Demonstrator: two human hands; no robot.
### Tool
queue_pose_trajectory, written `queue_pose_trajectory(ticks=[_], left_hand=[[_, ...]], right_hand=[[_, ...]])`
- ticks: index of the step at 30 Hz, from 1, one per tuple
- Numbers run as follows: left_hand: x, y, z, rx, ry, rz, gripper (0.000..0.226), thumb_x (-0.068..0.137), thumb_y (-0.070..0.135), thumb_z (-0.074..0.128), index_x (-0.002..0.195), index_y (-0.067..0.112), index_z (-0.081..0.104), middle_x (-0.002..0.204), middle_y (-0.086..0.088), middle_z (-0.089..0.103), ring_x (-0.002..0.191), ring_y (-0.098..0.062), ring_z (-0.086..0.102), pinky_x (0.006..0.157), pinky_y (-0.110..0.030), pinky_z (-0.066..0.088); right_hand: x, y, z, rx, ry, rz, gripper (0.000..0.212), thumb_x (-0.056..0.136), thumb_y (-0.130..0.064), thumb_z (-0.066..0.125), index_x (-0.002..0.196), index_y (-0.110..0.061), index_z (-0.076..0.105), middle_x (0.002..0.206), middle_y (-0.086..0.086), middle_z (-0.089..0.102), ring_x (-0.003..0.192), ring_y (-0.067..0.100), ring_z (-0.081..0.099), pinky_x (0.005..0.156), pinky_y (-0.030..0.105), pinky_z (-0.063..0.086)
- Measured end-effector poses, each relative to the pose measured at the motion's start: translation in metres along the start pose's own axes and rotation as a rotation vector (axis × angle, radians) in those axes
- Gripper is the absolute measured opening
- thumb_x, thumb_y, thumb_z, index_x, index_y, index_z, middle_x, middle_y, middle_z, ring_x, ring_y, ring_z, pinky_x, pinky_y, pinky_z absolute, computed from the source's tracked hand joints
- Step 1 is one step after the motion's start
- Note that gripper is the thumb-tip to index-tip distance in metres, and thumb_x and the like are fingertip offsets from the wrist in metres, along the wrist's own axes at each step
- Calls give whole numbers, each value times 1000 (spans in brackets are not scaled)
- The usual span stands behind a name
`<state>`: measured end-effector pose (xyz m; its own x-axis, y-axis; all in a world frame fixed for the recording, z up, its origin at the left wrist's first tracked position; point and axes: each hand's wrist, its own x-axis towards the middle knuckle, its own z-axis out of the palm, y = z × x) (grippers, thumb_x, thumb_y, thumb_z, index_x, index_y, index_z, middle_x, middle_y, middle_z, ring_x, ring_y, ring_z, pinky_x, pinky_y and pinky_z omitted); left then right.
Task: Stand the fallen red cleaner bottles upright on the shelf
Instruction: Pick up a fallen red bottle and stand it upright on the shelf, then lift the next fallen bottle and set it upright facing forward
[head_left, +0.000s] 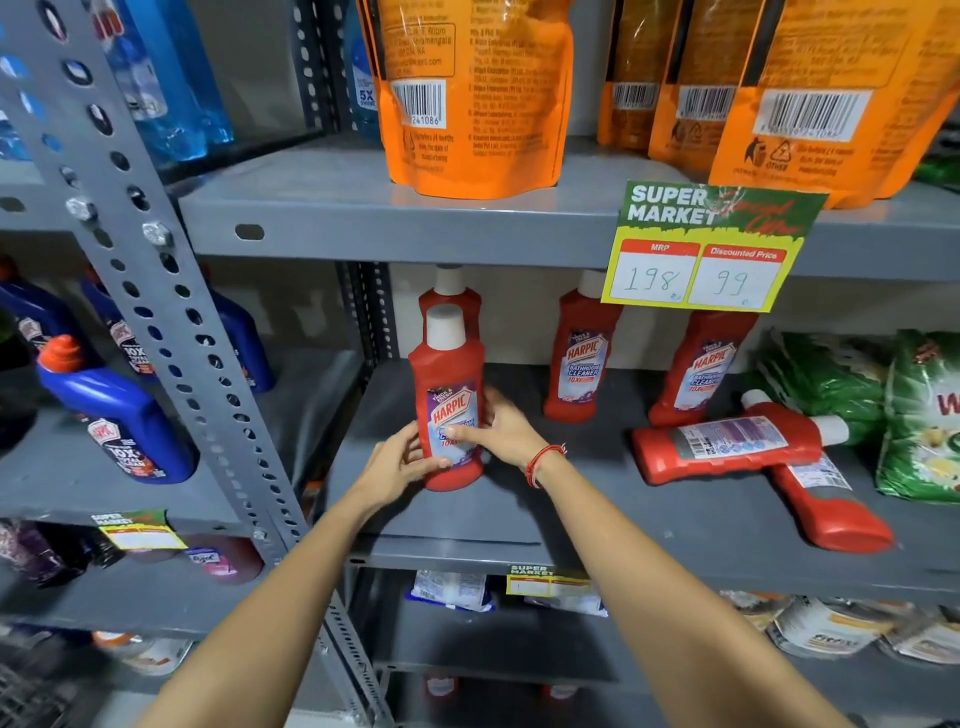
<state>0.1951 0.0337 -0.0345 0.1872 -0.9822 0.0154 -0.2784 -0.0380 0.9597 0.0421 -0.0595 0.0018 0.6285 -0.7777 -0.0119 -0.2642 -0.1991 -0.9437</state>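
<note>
An upright red cleaner bottle (448, 384) with a white cap stands at the left of the grey shelf (597, 519). My left hand (396, 465) grips its lower left side and my right hand (501, 426) wraps its right side. Another red bottle (451, 291) stands right behind it. Two more stand upright further right, one (579, 353) in the middle and one (698, 364) under the price tag. Two red bottles lie fallen at the right: one (727, 447) on its side, label up, resting across the other (826, 504).
A yellow-green price tag (706, 249) hangs from the shelf above, which holds orange pouches (472, 93). Green detergent bags (919, 415) crowd the right end of the shelf. Blue bottles (111, 410) fill the bay left of the perforated upright post (171, 312).
</note>
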Motion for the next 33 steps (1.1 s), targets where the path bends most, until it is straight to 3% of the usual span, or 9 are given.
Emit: queue_pose_trajectory(ticks=[4,10,13,16,21,25,28,30,33], left_hand=[[10,7,-17,160,-83,-9,48,76,12,72,120,13,53,103,0,69,86,4,67,81,-14,54],[12,-7,-25,178,-64,-12,50,74,22,74,119,14,55,114,-6,69,100,-13,67,97,-36,51],[8,-8,-21,151,-10,-38,48,72,25,75,115,12,58,108,-3,70,102,-19,67,87,-29,56],[-9,-9,-2,40,206,-36,45,74,17,75,115,14,56,107,-1,65,103,-18,64,70,-11,52],[-45,-5,53,34,670,119,30,77,25,72,102,24,57,100,-10,62,80,-25,65,64,-26,52],[-29,25,106,149,428,283,22,79,23,70,99,22,60,89,-6,61,74,-17,61,65,-26,52],[6,51,152,289,228,400,24,82,27,67,102,14,63,98,-7,62,84,-8,59,73,-12,46],[34,63,178,424,95,398,33,86,33,59,111,11,61,111,-10,64,101,-17,60,89,-20,45],[77,79,217,564,-106,329,42,91,35,50,126,11,52,131,-15,54,120,-29,51,102,-39,42]], right_hand=[[-1,4,4,-12,60,2,57,68,-15,81,117,-13,51,121,14,64,109,26,63,98,48,50],[-4,10,23,-33,201,-41,60,65,-28,82,116,-16,53,115,14,67,102,27,66,91,49,54],[-8,5,22,-13,191,-54,58,69,-22,81,118,-10,51,117,16,66,103,28,65,93,48,53],[-17,3,20,8,172,-66,62,70,-20,80,122,-9,48,120,14,64,106,23,63,96,42,52],[-53,23,-21,156,462,-6,51,76,-28,75,118,-7,55,109,7,63,100,17,60,84,23,47],[-78,65,-82,268,917,134,25,79,-20,72,95,-8,57,88,14,63,81,25,60,66,8,44],[-98,95,-131,228,1241,334,30,81,-22,68,93,4,58,96,27,65,90,38,62,76,32,46],[-108,106,-156,198,1317,436,38,82,-25,67,95,10,58,102,31,64,93,42,62,75,41,44],[-113,121,-187,374,1253,462,44,80,-33,68,98,6,61,101,20,67,79,30,59,68,33,39]])
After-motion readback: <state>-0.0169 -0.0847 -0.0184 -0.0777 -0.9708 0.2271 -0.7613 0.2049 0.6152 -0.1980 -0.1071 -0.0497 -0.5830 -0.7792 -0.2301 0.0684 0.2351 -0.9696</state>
